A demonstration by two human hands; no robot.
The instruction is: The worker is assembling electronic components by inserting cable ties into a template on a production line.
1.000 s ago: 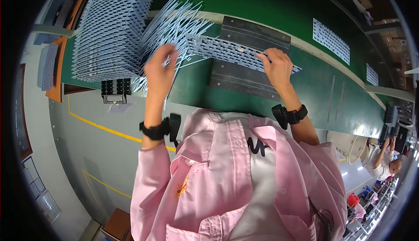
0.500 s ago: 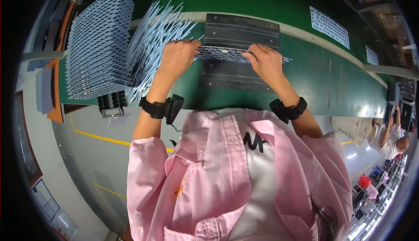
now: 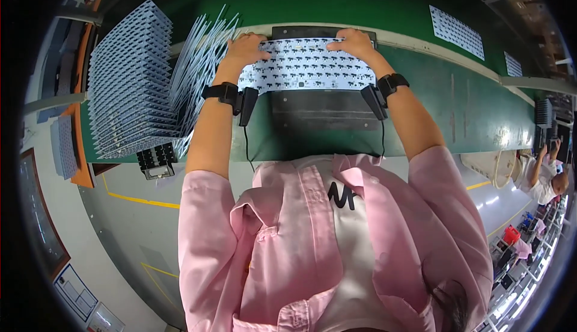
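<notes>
A white circuit board [image 3: 309, 72] with rows of black slots and marks shows its broad face in front of me. My left hand [image 3: 245, 51] grips its far left corner, thumb on the face and fingers curled behind the edge. At the far right part my right hand [image 3: 354, 45] has its thumb on the face and its other fingers over the far edge. Beneath the board is a black plate [image 3: 318, 112] with screws; whether the two touch I cannot tell.
A tall stack of similar boards [image 3: 129, 82] stands at the left, beside a loose heap of thin pale strips [image 3: 201, 55]. Single boards lie at the far right, one of them a white board [image 3: 457, 31]. The green table [image 3: 433, 103] has a raised ledge behind the plate.
The board was seen nearly edge-on between my hands; now it is tilted down with its broad face showing. Both hands have moved slightly farther away.
</notes>
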